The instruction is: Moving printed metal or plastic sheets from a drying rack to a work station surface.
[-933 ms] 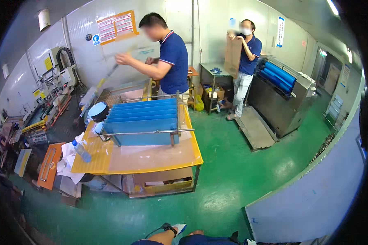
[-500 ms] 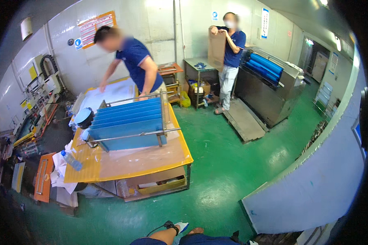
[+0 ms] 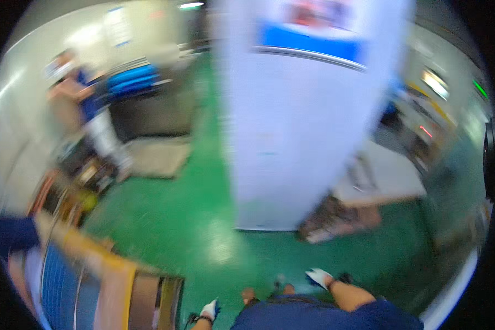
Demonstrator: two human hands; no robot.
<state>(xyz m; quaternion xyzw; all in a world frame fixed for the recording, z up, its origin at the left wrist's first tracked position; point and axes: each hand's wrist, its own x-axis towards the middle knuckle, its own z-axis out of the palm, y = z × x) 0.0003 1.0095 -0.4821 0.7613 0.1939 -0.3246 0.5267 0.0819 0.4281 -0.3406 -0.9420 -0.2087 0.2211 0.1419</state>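
My left hand (image 3: 210,309) is low in the view, in a white glove with a dark band at the wrist. It hangs over the green floor near the table's corner, and blur hides how its fingers are held. My right hand (image 3: 319,278), gloved in white and bluish grey, is held out beside my dark blue shirt (image 3: 313,315). Its fingers look loosely extended, with nothing visible in them. Neither hand appears to touch anything.
Ahead stands a pale partition (image 3: 291,137). A yellow-edged table (image 3: 127,297) with a blue slatted rack (image 3: 60,286) is at lower left, a co-worker (image 3: 16,236) beside it. Another person (image 3: 93,110) stands by a machine with blue rollers (image 3: 132,80). A white-topped table (image 3: 385,176) is at right.
My view has swung right, so the table and rack have shifted to the lower left and the partition to the middle. Both gloved hands now show at the bottom. The picture is blurred.
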